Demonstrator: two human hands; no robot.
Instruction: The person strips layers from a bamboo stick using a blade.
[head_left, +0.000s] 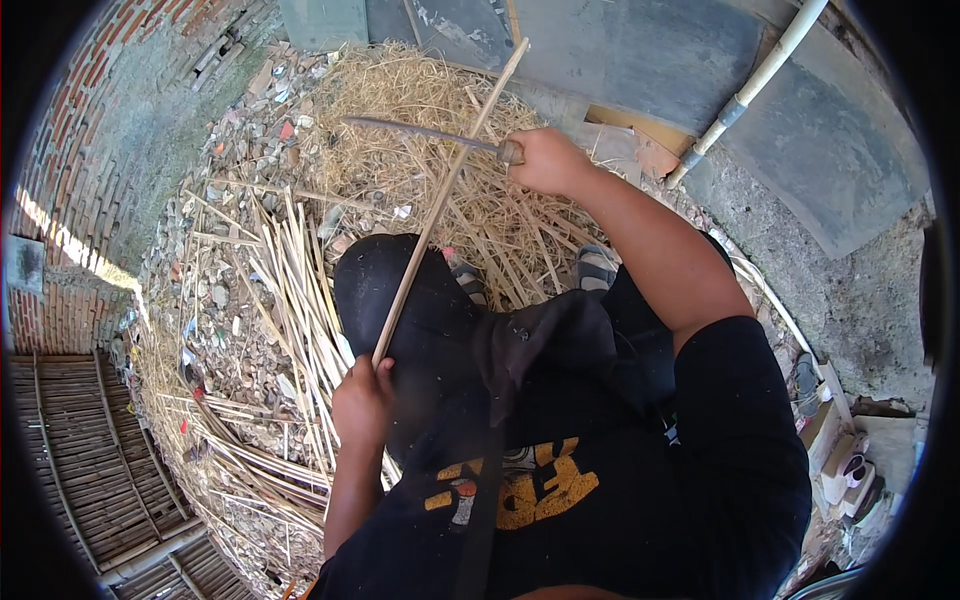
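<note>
A long pale bamboo strip (431,222) slants from my left hand up and away to the right, passing over my left thigh. My left hand (362,402) is closed round its near end. In my right hand (549,161) is the short wooden handle of a knife (420,131) with a long, narrow dark blade. The blade points left and crosses the strip in its far part; whether its edge bites into the wood is too small to tell. A dark cloth (540,345) lies across my lap.
Split bamboo strips (300,285) lie heaped to my left on rubble ground. A pile of straw-like shavings (400,85) spreads ahead, past my sandalled feet. A pipe (750,90) leans at the right by grey panels (650,50). A brick wall (90,120) and slatted bamboo panel (90,440) stand left.
</note>
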